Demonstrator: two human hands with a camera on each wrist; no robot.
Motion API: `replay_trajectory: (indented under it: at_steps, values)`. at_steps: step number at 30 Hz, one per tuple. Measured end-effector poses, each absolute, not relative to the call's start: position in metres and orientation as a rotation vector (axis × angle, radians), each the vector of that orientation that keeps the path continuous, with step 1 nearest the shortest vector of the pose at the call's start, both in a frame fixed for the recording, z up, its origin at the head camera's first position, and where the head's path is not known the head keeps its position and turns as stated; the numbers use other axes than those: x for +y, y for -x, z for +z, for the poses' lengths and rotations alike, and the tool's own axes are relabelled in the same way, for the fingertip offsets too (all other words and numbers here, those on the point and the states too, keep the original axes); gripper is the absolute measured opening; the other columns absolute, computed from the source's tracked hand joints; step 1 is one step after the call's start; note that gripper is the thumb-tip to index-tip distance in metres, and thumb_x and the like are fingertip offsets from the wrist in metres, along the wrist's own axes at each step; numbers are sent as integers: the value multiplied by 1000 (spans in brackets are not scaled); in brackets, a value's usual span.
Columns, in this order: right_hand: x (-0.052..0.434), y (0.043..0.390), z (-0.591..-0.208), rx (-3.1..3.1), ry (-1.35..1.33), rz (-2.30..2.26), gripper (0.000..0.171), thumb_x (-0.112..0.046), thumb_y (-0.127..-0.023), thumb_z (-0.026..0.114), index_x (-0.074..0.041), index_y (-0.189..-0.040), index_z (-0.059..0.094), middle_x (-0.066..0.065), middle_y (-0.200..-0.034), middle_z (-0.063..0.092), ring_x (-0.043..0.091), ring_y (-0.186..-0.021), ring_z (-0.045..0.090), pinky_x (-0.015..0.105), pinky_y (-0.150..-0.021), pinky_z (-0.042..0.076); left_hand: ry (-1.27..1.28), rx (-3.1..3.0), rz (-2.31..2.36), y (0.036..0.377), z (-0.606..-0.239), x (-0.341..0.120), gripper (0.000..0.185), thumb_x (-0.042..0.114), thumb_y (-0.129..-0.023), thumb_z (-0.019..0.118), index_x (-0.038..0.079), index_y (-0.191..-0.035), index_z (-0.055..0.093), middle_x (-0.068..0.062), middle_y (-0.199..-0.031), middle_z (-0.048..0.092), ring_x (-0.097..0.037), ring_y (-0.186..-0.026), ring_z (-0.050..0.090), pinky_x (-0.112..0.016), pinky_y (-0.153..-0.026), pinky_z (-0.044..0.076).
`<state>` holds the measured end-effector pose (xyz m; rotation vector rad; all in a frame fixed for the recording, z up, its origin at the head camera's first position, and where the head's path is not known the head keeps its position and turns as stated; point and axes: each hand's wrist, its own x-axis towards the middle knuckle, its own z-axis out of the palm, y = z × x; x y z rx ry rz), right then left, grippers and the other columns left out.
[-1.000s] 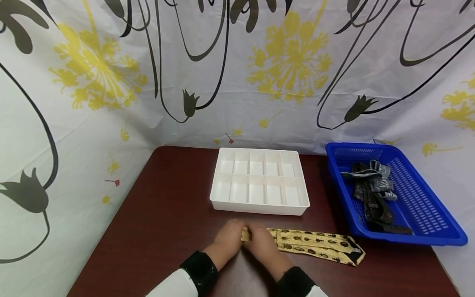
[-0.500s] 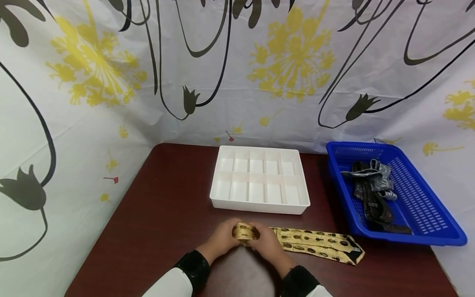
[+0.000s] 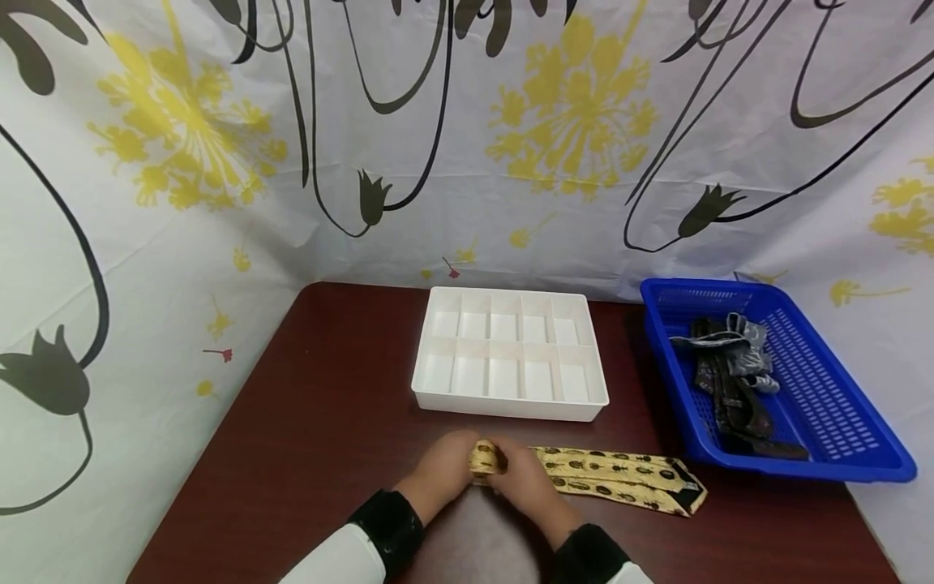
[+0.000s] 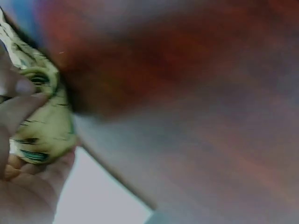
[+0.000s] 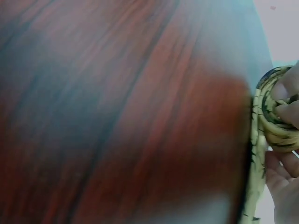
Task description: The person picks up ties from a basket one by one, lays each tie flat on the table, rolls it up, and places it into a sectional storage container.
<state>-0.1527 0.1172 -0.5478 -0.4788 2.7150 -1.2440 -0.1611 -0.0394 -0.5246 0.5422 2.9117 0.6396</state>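
A yellow necktie (image 3: 620,478) with a dark beetle print lies partly rolled on the table in front of me. Its wide pointed end stretches flat to the right, back side up. The rolled part (image 3: 483,461) stands on edge between my two hands. My left hand (image 3: 440,477) grips the roll from the left, and my right hand (image 3: 527,485) from the right. In the left wrist view, fingers and thumb lie around the roll (image 4: 49,128). The right wrist view shows fingertips at the centre of the coil (image 5: 275,133), with the flat strip running down beside it.
Behind the hands stands a white tray (image 3: 503,408) divided into several compartments. To the right, a blue basket (image 3: 839,381) holds dark and grey rolled or folded cloth strips (image 3: 733,385). A patterned cloth (image 3: 569,251) hangs behind the dark red table (image 3: 314,422).
The roll has come up into fuller view between my hands and been turned. The necktie's wide end has slid slightly left, toward the roll. Tray and basket stay in place.
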Motion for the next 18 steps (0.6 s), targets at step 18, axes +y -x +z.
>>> replay_trajectory:
  at_steps: [18]
  values:
    - [110, 152, -540, 2807, 550, -1120, 53, -7, -71, 78, 1, -120, 62, 13, -106, 67, 29, -98, 62, 43, -83, 51, -607, 2901, 669, 156, -526, -43, 35, 4, -71, 77, 7, -101, 59, -6, -96, 61, -22, -93, 59, -34, -81, 50]
